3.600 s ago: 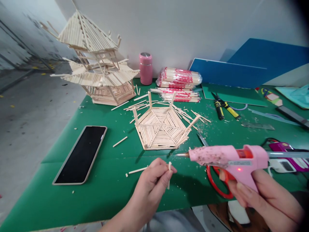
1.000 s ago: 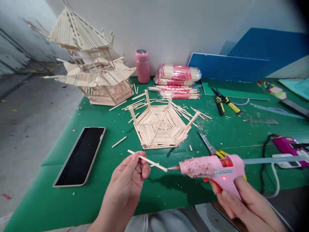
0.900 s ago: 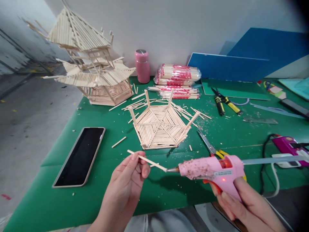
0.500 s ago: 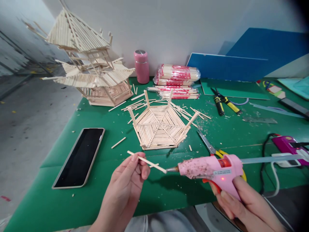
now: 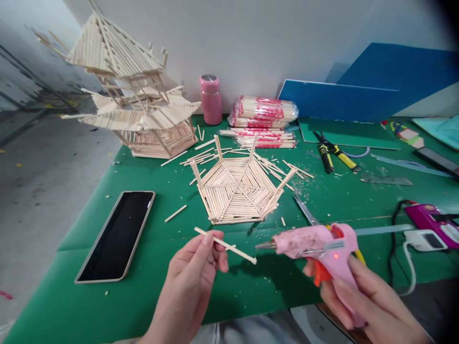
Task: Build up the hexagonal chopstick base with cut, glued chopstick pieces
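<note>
Between thumb and fingers, my left hand point(image 5: 195, 272) pinches a thin wooden stick point(image 5: 229, 247), which slants down to the right and has a small blob on its right end. My right hand point(image 5: 355, 291) is wrapped round the handle of a pink glue gun point(image 5: 304, 241) with a lit red light. The gun's metal nozzle points left, a small gap from the stick's end. Just beyond both hands lies a hexagonal stick base point(image 5: 238, 188) with short upright posts at several corners.
A tall stick pagoda point(image 5: 143, 114) stands back left, beside a pink bottle point(image 5: 211, 100) and bagged sticks point(image 5: 265, 112). A phone point(image 5: 116, 236) lies left. Scissors point(image 5: 304, 210), pliers point(image 5: 333, 153) and a purple power unit point(image 5: 430, 222) are right. Loose sticks point(image 5: 197, 157) surround the base.
The glue gun's nozzle has come away from the stick's end, and the gun has shifted and tilted. My left hand has moved slightly right and down with the stick. A blob now shows on its end.
</note>
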`<state>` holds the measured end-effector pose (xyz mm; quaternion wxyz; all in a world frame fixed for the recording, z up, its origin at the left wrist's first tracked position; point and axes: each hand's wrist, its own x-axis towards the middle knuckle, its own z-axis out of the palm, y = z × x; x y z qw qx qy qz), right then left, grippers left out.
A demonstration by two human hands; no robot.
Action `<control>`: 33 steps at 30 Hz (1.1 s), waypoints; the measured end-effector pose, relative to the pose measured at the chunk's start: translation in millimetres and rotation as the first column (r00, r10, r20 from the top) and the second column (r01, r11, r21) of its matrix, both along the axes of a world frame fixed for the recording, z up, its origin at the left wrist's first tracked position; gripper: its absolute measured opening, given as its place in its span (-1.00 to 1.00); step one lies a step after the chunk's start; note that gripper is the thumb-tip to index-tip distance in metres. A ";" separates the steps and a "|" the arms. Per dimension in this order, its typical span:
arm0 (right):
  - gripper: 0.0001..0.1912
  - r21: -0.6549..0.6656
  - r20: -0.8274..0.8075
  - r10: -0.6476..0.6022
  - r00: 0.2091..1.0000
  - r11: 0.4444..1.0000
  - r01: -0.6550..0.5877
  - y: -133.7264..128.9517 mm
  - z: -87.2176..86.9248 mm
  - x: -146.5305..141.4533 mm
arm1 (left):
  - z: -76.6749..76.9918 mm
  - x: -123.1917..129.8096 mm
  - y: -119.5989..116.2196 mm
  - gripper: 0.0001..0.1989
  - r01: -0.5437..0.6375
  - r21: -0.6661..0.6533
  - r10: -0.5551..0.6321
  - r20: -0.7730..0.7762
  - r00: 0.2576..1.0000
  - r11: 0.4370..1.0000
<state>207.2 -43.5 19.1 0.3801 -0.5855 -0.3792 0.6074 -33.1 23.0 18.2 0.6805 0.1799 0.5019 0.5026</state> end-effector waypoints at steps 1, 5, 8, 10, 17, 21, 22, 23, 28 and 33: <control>-0.70 -0.034 -0.089 -0.007 0.996 0.999 0.004 1.1 0.1 5.0 | -0.1 0.6 -1.2 -0.83 0.011 0.009 -0.011 -0.021 1.000 1.000; -0.73 -0.038 -0.149 -0.305 0.941 0.952 0.303 10.6 0.4 32.9 | -5.2 2.5 -6.1 -0.81 0.091 0.003 -0.090 -0.100 0.991 0.996; -0.71 0.136 0.120 -0.567 0.815 0.823 0.552 28.0 -0.1 56.4 | -8.6 2.9 -7.8 -0.80 0.152 -0.008 -0.152 -0.149 0.977 0.988; -0.73 0.142 0.309 -0.632 0.710 0.769 0.623 42.8 -1.6 69.0 | -7.9 3.4 -7.2 -0.79 0.171 -0.018 -0.172 -0.149 0.974 0.985; -0.91 0.136 0.739 -0.372 0.563 0.899 0.415 76.1 -25.1 96.9 | -3.1 7.1 -2.2 -0.82 0.165 -0.068 -0.161 0.059 0.985 0.984; -0.72 0.289 0.944 -0.298 0.139 0.954 0.083 72.9 -18.0 84.0 | -5.9 6.3 -1.0 -0.82 0.181 -0.040 -0.178 0.070 0.982 0.983; -0.69 0.326 0.939 -0.329 0.102 0.944 0.042 69.8 -11.1 72.0 | -6.5 6.3 -0.6 -0.82 0.184 -0.036 -0.182 0.055 0.982 0.982; -0.69 0.366 0.920 -0.363 0.146 0.931 0.007 66.2 -3.1 56.6 | -7.0 6.7 -0.2 -0.82 0.191 -0.029 -0.190 0.038 0.981 0.981; -0.81 0.422 0.858 -0.088 0.507 0.683 -0.596 57.6 27.8 -32.1 | -9.5 10.4 -0.6 -0.80 0.241 0.020 -0.239 -0.094 0.967 0.970; -0.86 0.360 0.856 0.068 0.513 0.633 -0.685 68.4 27.9 -69.8 | -6.2 10.7 -3.8 -0.84 0.260 0.163 -0.214 -0.254 0.943 0.952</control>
